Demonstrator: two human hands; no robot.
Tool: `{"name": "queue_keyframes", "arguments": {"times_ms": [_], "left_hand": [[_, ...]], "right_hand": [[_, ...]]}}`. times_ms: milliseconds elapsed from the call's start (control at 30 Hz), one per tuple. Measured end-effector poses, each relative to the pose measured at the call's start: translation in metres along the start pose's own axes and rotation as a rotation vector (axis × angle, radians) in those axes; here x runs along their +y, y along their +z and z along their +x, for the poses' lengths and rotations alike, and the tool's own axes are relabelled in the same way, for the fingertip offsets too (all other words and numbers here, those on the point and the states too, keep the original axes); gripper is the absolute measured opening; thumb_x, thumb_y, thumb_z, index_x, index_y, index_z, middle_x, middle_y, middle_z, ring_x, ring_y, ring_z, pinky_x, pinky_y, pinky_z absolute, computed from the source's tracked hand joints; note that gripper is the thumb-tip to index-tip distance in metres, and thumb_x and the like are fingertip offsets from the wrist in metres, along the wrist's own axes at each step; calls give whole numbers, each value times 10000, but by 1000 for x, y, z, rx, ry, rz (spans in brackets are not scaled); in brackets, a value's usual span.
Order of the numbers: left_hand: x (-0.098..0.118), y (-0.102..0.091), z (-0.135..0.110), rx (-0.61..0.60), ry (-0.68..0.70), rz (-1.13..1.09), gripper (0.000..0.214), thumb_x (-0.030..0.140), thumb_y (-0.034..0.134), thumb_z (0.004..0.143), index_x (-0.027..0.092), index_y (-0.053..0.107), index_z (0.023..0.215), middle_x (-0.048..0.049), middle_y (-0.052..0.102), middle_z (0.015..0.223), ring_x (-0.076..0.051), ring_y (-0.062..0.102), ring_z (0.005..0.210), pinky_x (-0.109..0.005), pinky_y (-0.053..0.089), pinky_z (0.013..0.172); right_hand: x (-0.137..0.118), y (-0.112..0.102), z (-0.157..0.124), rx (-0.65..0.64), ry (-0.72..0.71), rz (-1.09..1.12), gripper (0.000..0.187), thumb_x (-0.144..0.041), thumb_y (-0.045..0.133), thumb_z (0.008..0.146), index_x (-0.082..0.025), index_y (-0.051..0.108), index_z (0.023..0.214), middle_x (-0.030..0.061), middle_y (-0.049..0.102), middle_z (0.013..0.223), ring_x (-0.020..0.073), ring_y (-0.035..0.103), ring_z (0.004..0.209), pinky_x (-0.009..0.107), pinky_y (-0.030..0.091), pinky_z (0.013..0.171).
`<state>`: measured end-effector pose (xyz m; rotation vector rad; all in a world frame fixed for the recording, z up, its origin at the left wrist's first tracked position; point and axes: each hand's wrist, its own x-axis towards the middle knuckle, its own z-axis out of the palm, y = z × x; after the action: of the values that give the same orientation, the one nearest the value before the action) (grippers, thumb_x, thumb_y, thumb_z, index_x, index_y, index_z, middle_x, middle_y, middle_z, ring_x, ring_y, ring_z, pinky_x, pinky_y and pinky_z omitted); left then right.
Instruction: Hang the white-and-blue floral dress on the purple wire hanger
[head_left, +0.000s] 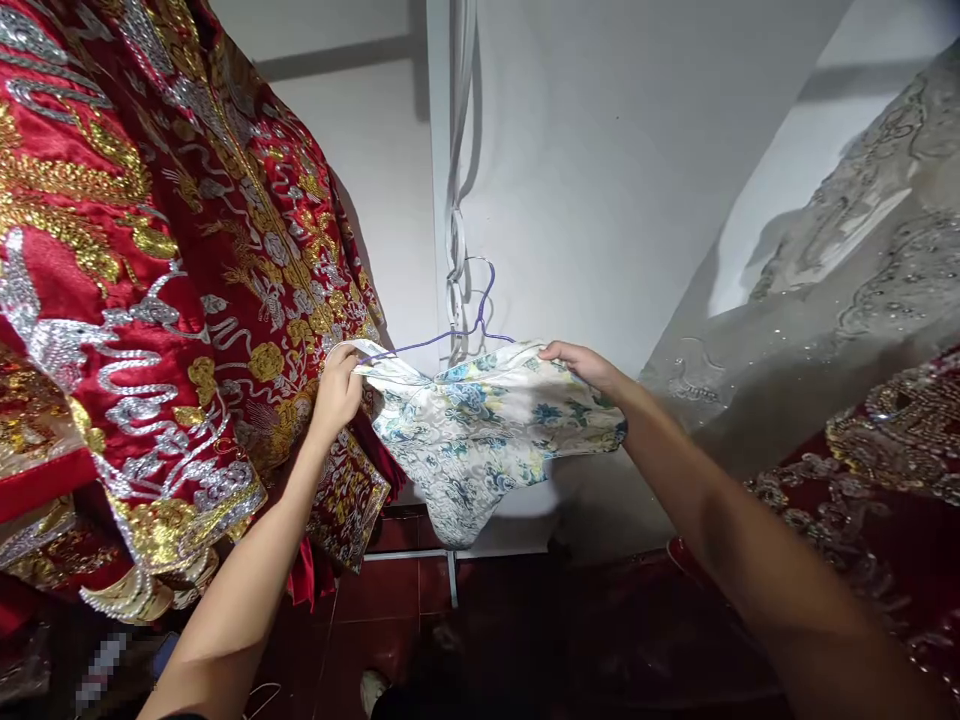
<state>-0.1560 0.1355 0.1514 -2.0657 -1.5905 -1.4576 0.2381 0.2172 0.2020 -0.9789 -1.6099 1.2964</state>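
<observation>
A small white garment (480, 430) with blue and yellow flower print hangs on a thin purple wire hanger (450, 335). The hanger's hook reaches up beside white cables (454, 230) on a wall corner. My left hand (337, 388) is closed on the garment's left shoulder and the hanger's left end. My right hand (581, 365) is closed on the garment's right shoulder. Both arms stretch forward and up toward it.
A red robe (172, 300) with gold and silver embroidery hangs close on the left. Grey sequinned lace (847, 300) and dark red embroidered cloth (885, 470) hang on the right. White wall (615, 180) is behind. Red floor tiles (390, 590) and a thin metal leg (452, 580) lie below.
</observation>
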Motion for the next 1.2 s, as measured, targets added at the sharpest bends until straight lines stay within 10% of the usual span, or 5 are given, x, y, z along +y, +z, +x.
{"name": "queue_keyframes", "arguments": {"times_ms": [367,633,900,1067,1200], "left_hand": [[38,10,29,-39,-91,-271,327,138,587,804,199,602,1126,-72,631,1070,-200,600,900,-284,449,769],[42,10,30,-69,-153,-35,337,392,481,973,199,519,699,9,514,637,-161,490,616,-278,367,621],[114,3,32,86,58,-197,318,366,518,978,214,608,1242,-96,612,1288,-244,531,1232,-393,385,1061],[155,12,-14,-231,-364,-670,303,416,584,941,196,633,1144,-82,673,1068,-228,634,1016,-414,473,980],[186,26,-48,-262,-800,-1272,402,324,715,853,182,559,1195,-99,656,1144,-198,680,976,-374,513,972]], "right_hand": [[18,13,1,-62,339,51,282,-453,721,747,-184,746,829,76,735,775,232,664,661,331,520,601],[30,-13,-44,108,95,-63,373,-541,828,656,-209,757,811,66,754,916,269,666,937,319,526,786],[-4,-16,-92,229,-23,47,376,-564,761,733,-222,760,890,70,737,811,252,684,767,329,530,662],[17,-5,-147,124,-20,-152,340,-534,700,822,-218,742,941,61,723,885,215,655,769,293,514,625],[22,40,-182,-340,-94,-317,327,-477,499,973,-221,702,968,46,689,867,200,622,738,312,509,627]]}}
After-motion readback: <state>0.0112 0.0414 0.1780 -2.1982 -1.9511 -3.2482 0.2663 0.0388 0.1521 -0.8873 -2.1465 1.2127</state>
